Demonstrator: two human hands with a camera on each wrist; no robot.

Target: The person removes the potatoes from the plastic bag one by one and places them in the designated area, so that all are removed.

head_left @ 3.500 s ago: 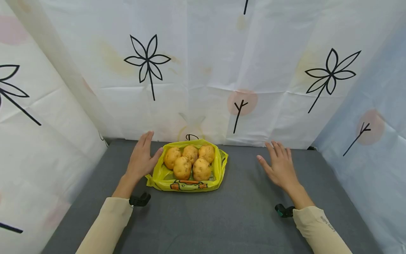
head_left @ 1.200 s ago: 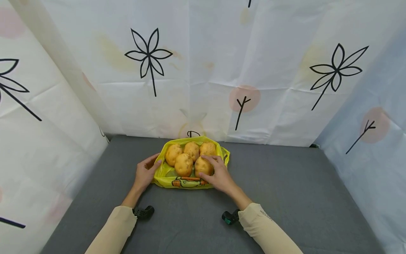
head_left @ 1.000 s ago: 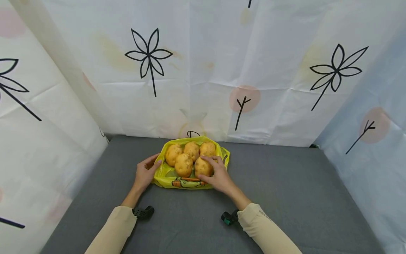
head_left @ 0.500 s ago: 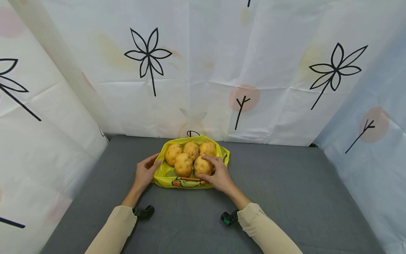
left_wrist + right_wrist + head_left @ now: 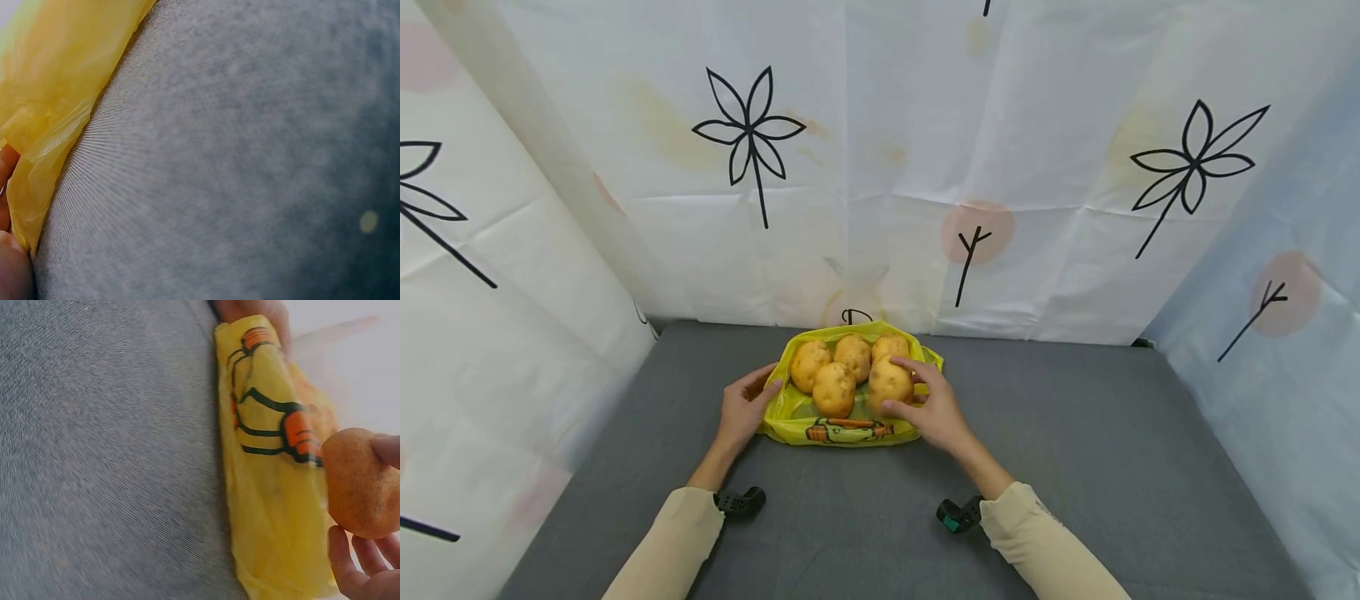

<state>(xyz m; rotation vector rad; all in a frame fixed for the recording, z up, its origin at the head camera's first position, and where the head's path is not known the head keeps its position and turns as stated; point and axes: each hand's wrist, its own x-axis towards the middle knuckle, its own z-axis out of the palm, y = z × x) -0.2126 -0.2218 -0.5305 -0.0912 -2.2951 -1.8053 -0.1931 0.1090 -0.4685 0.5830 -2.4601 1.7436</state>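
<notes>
A yellow plastic bag (image 5: 786,428) with an orange-and-black print lies with its mouth spread, several potatoes (image 5: 833,390) inside. My right hand (image 5: 943,418) grips one potato (image 5: 891,380) at the bag's right front, thumb on the near side and fingers on the far side. In the right wrist view that potato (image 5: 355,482) sits between thumb and fingers, just above the bag's printed side. At the bag's left edge, my left hand (image 5: 743,415) holds the plastic between thumb and fingers. Its fingertips are mostly hidden behind the yellow plastic (image 5: 62,81) in the left wrist view.
A grey cloth-covered table (image 5: 850,533) lies under the bag. White patterned sheets stand around it, with the back sheet (image 5: 887,167) close behind the bag. Black bands with small cameras (image 5: 741,503) sit on both wrists.
My right hand came in from the right, took hold of the front right potato, and has now shifted it right and slightly up. My left hand took hold of the bag edge and stays there.
</notes>
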